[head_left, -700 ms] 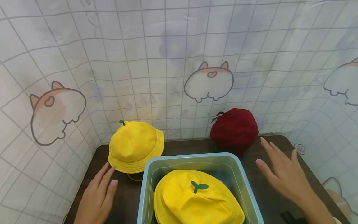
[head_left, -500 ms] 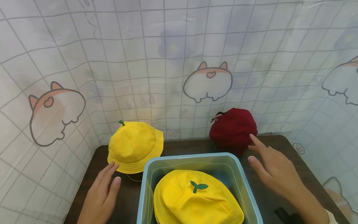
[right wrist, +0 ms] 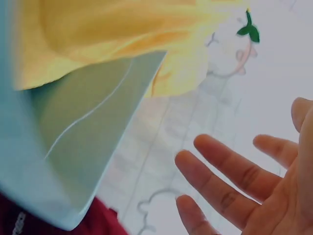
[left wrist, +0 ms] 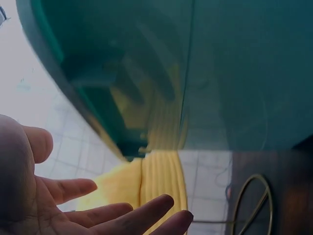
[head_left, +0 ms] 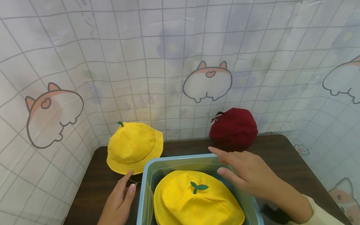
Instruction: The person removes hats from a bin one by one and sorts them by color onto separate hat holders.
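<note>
A yellow bucket hat [head_left: 197, 200] with a green sprout on its crown lies inside a light blue plastic bin [head_left: 180, 158]. My right hand [head_left: 253, 175] hovers over the bin's back right corner with its fingers extended and holds nothing. To the left of the bin is my left hand [head_left: 116, 201], fingers spread, near the brim of a second yellow bucket hat [head_left: 135, 147]. In the left wrist view that hand [left wrist: 93, 205] is beside the bin's wall [left wrist: 234, 73]. A dark red cap [head_left: 234, 129] sits at the back right, beyond my right hand.
The dark wood table [head_left: 278, 153] carries everything. A thin wire base [left wrist: 254, 196] shows below the back left hat. Close behind hangs a white grid-patterned curtain [head_left: 174, 78], which also closes in both sides. A black object [head_left: 274, 212] lies partly beneath my right forearm.
My right hand has swung left from beside the red cap to over the bin's corner. My left hand has shifted right, closer to the bin. The hats and bin stay put.
</note>
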A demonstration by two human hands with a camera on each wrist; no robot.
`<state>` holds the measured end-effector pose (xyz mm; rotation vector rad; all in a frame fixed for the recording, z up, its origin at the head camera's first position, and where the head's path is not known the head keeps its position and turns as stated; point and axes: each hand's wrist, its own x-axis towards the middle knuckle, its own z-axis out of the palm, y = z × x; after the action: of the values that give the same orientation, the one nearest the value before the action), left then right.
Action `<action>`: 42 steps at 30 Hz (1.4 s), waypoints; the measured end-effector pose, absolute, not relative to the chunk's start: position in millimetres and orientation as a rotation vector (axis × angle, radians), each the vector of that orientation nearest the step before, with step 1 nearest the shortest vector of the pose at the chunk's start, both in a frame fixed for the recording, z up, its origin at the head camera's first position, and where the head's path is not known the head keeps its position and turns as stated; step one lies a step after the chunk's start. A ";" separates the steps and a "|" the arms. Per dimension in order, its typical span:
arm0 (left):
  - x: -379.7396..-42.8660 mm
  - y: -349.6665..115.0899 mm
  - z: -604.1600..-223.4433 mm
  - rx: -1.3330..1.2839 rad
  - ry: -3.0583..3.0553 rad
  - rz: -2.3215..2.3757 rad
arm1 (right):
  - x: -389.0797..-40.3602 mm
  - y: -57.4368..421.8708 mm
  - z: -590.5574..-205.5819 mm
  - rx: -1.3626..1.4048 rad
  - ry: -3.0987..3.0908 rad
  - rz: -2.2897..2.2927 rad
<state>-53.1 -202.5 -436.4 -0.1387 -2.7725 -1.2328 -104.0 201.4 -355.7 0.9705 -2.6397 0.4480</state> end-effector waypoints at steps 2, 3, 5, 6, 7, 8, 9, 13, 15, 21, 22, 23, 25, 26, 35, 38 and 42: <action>-52.3 -198.1 -436.5 -0.105 -2.799 -1.285 | -104.3 193.8 -352.5 1.043 -2.638 0.455; -51.9 -196.2 -436.8 -0.097 -2.802 -1.306 | -104.7 190.3 -350.9 1.079 -2.639 0.466; -51.1 -192.7 -437.7 -0.074 -2.807 -1.362 | -105.5 183.2 -348.2 1.149 -2.635 0.491; -50.7 -191.0 -438.2 -0.065 -2.807 -1.386 | -106.2 179.9 -347.1 1.186 -2.624 0.504; -50.5 -189.6 -438.9 -0.052 -2.809 -1.408 | -106.9 176.8 -346.1 1.222 -2.608 0.516; -50.2 -188.4 -439.9 -0.047 -2.809 -1.417 | -107.5 173.8 -345.2 1.259 -2.585 0.525; -50.0 -187.4 -441.2 -0.053 -2.803 -1.424 | -108.1 171.0 -344.4 1.290 -2.563 0.529; -49.2 -184.0 -446.2 -0.050 -2.781 -1.467 | -110.2 160.6 -342.4 1.389 -2.498 0.509; -48.9 -182.7 -448.5 -0.068 -2.743 -1.516 | -111.2 156.3 -342.6 1.424 -2.491 0.498; -48.0 -180.9 -450.2 -0.050 -2.738 -1.545 | -114.5 148.0 -347.7 1.511 -2.457 0.448; -48.2 -181.0 -450.2 -0.036 -2.756 -1.557 | -114.7 147.2 -348.6 1.523 -2.460 0.444; -48.7 -180.9 -449.9 -0.021 -2.775 -1.567 | -114.8 146.2 -349.2 1.531 -2.469 0.443; -49.6 -180.8 -449.5 0.011 -2.785 -1.649 | -114.9 144.4 -349.8 1.545 -2.501 0.449; -49.9 -180.7 -449.5 0.022 -2.801 -1.651 | -114.9 143.4 -349.9 1.555 -2.522 0.456; -47.0 -177.1 -451.2 0.050 -2.782 -1.725 | -116.1 138.4 -350.1 1.607 -2.666 0.475; -46.7 -175.6 -451.0 0.046 -2.786 -1.714 | -115.8 137.8 -350.9 1.626 -2.667 0.486; -46.5 -174.1 -449.9 0.036 -2.786 -1.703 | -115.0 136.8 -352.2 1.656 -2.673 0.511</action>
<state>-46.5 -174.1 -449.9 0.0358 -2.7856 -1.7028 -115.0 136.8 -352.2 1.6563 -2.6734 0.5111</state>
